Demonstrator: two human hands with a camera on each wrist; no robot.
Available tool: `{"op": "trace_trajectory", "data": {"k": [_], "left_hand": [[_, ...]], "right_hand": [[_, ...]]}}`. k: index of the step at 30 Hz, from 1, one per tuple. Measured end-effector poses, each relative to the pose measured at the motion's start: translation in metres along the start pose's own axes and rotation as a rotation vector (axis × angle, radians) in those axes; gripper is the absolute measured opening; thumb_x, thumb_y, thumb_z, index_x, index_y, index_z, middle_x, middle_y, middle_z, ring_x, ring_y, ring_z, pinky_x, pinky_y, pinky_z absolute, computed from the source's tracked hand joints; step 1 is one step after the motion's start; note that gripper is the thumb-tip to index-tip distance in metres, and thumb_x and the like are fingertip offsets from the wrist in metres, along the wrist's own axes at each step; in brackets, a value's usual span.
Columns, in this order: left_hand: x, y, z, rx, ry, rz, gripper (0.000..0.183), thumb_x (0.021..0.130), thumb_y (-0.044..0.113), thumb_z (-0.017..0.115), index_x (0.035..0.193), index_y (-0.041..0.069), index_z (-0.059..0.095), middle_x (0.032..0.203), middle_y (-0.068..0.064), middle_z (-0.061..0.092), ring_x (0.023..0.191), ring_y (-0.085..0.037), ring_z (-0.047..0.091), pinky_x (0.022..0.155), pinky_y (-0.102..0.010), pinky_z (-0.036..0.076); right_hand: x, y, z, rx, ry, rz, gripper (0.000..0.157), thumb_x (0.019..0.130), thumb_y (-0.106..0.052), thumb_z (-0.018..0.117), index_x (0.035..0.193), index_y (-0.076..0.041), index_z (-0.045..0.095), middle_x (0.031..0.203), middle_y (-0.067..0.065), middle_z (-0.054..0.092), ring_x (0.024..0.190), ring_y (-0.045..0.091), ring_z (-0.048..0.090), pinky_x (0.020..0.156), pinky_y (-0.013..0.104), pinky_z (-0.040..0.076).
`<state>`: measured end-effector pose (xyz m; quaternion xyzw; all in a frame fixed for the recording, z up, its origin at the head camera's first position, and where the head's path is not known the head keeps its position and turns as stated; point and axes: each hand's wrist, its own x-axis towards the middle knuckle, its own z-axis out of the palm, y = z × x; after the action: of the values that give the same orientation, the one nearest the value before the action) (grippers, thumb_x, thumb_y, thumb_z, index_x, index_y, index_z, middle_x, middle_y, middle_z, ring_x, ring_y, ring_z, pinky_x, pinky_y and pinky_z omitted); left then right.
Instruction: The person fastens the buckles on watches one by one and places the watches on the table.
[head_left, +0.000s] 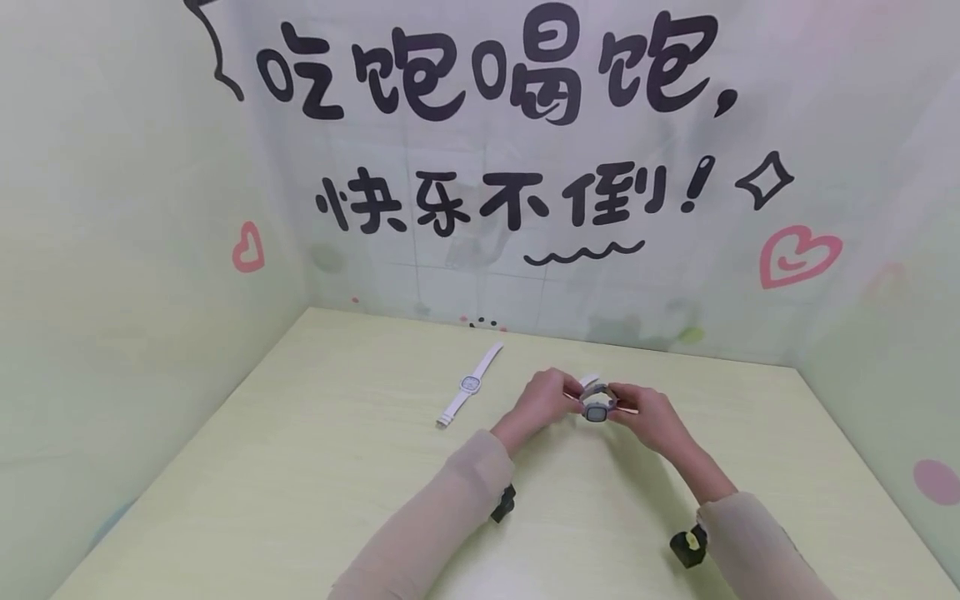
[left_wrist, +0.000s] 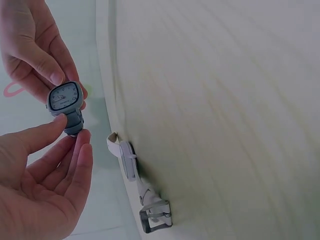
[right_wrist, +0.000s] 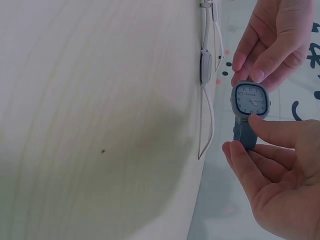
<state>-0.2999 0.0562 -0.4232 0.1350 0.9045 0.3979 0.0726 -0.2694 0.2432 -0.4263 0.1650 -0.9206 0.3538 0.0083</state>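
A grey-blue wristwatch [head_left: 597, 412] with a rounded-square face is held up between both hands, its strap bent into a loop. From the left, my left hand [head_left: 547, 395] pinches it between thumb and fingers. My right hand [head_left: 651, 417] grips the opposite side the same way. In the left wrist view the dial of the watch [left_wrist: 65, 97] shows, a thumb beside each end of the case. The right wrist view shows the watch [right_wrist: 251, 100] with my right hand [right_wrist: 280, 170] around the lower strap and my left hand [right_wrist: 275, 45] at the upper end.
A white wristwatch [head_left: 470, 384] lies stretched out on the pale table [head_left: 337, 417], left of the hands. Behind the held watch, a second white strap [head_left: 591, 379] shows partly. A printed cloth backdrop [head_left: 480, 275] rises along the table's back edge.
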Motion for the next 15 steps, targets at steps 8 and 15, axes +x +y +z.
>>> {"op": "trace_trajectory", "data": {"k": [8, 15], "left_hand": [[0.0021, -0.0003, 0.0038, 0.037, -0.015, -0.029, 0.027, 0.082, 0.011, 0.080, 0.109, 0.009, 0.076, 0.103, -0.003, 0.077, 0.080, -0.009, 0.065, 0.073, -0.020, 0.050], [0.0046, -0.0014, 0.0079, 0.069, -0.028, -0.038, 0.023, 0.082, 0.011, 0.081, 0.104, 0.010, 0.077, 0.099, -0.002, 0.078, 0.082, -0.010, 0.065, 0.075, -0.021, 0.051]], "right_hand": [[0.0011, 0.0012, -0.0005, -0.014, -0.027, 0.009, 0.045, 0.089, 0.001, 0.068, 0.129, 0.017, 0.055, 0.124, 0.033, 0.063, 0.111, 0.046, 0.066, 0.092, 0.049, 0.057], [0.0021, 0.0038, -0.0012, -0.017, -0.074, 0.048, 0.045, 0.089, 0.000, 0.068, 0.130, 0.015, 0.055, 0.124, 0.033, 0.064, 0.112, 0.044, 0.066, 0.093, 0.050, 0.056]]}}
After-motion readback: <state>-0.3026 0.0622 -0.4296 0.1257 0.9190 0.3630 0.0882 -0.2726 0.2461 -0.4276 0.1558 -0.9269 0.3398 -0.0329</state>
